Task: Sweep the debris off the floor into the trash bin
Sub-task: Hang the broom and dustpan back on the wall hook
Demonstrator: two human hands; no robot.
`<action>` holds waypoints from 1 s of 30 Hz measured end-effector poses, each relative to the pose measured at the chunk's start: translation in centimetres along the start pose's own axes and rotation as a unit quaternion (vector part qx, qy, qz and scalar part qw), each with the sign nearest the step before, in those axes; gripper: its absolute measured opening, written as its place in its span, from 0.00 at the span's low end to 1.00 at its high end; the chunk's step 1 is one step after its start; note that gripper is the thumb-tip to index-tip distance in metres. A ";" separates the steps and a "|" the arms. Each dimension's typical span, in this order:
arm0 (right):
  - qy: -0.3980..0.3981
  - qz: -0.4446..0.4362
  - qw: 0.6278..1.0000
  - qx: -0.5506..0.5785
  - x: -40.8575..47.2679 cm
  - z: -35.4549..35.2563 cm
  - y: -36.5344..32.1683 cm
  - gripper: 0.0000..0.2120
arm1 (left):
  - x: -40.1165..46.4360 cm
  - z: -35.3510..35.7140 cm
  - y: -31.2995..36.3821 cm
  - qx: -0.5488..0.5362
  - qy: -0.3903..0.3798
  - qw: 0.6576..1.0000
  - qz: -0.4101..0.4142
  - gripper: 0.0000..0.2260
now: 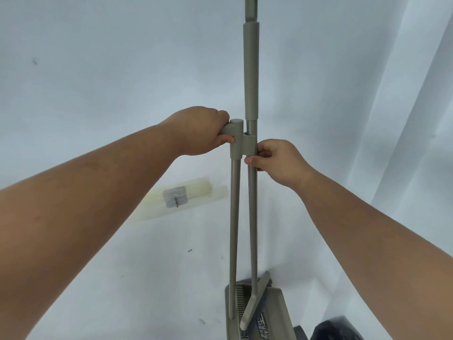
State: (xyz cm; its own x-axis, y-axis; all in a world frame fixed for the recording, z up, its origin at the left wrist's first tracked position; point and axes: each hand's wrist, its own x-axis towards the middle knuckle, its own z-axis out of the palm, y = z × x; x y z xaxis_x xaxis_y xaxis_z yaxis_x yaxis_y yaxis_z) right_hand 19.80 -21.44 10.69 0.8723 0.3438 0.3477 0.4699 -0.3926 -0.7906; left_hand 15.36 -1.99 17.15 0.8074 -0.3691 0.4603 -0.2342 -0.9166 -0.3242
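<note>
White wall [98,69] backs broom [252,192] and dustpan [269,312].

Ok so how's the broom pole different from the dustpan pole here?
The broom pole runs up past the top of the view and carries a long foam sleeve; the dustpan pole stops lower, at a capped side handle. The right hand pinches the broom pole just below the clip; the left hand grips the dustpan pole's handle. Both are grey-green, near upright, and joined by the clip.

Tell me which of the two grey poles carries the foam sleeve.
The broom pole, pinched by the right hand; the dustpan pole beside it ends at the left hand.
</note>
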 end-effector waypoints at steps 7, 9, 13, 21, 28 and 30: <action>-0.026 0.024 0.991 0.130 -0.7 1.6 -0.2 0.06 | -1.5 0.8 -0.8 0.009 0.001 1.000 -0.005 0.19; -0.037 0.025 0.988 0.146 -0.8 2.2 -0.2 0.06 | -2.2 0.8 -1.0 0.015 -0.010 1.000 -0.010 0.19; -0.048 0.024 0.988 0.142 -1.2 3.9 -0.1 0.07 | -3.4 0.9 -1.7 0.019 -0.057 0.998 -0.010 0.19; -0.031 0.036 0.995 0.093 -3.0 7.7 -0.2 0.12 | -6.2 2.2 -2.8 0.014 -0.072 0.997 -0.002 0.20; -0.046 0.042 0.997 0.037 -4.9 11.0 0.0 0.12 | -8.3 2.7 -3.2 0.053 -0.143 0.988 0.009 0.19; -0.051 0.046 0.997 0.027 -5.4 11.9 0.1 0.12 | -8.9 2.9 -3.1 0.057 -0.157 0.986 0.004 0.19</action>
State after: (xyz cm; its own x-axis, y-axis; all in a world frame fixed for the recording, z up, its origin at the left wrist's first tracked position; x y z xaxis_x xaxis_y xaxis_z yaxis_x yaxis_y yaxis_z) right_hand 13.52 -13.18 2.73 0.8921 0.3941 0.2210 0.3775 -0.3815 -0.8438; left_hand 10.46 4.57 11.69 0.9378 -0.2940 0.1845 -0.1932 -0.8838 -0.4262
